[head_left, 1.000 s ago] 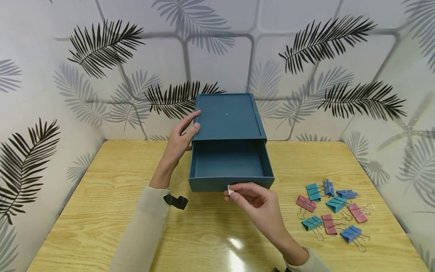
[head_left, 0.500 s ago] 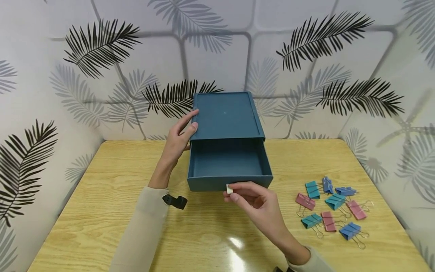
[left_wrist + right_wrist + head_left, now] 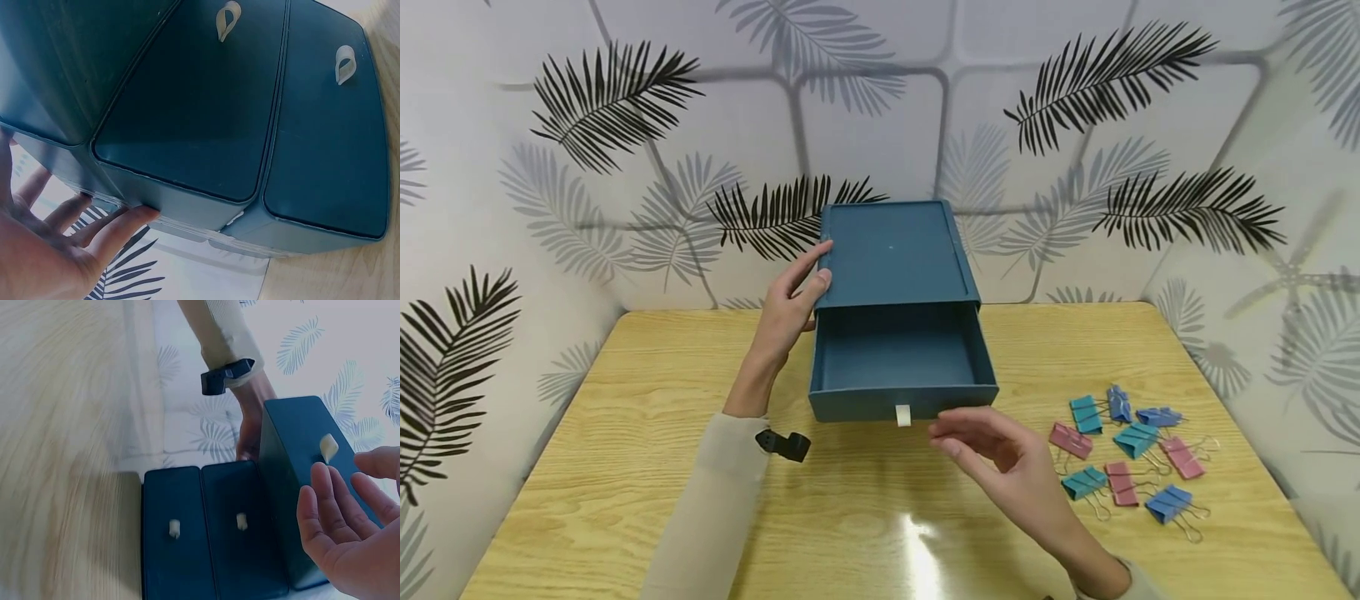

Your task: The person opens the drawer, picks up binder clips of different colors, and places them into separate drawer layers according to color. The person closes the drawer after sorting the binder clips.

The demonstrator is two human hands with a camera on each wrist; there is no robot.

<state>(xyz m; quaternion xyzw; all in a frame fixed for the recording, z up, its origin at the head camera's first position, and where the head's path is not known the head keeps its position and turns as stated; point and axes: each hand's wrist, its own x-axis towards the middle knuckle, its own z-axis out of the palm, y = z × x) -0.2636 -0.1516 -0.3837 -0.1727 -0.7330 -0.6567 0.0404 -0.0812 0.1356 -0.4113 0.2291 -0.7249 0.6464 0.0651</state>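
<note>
A dark blue drawer cabinet (image 3: 895, 258) stands on the table, its top drawer (image 3: 850, 406) pulled out and bare inside. A white pull tab (image 3: 903, 415) sticks out from that drawer's front. My left hand (image 3: 784, 312) rests against the cabinet's upper left side; in the left wrist view its fingers (image 3: 125, 231) lie extended along the wall. Just right of the tab is my right hand (image 3: 1000, 471), holding nothing, fingers loosely bent and apart from the tab. The right wrist view shows the pale tab (image 3: 328, 447) beyond the fingertips.
Two lower drawers, the middle one (image 3: 187, 106) and the bottom one (image 3: 331, 150), are pushed in, each with a pale loop. Several blue, teal and pink binder clips (image 3: 1138, 440) lie at the table's right. A leaf-patterned wall covering (image 3: 880, 108) stands behind.
My right hand has let go of the white pull tab and moved a little right and down. The left hand stays on the cabinet, and the top drawer remains pulled out.
</note>
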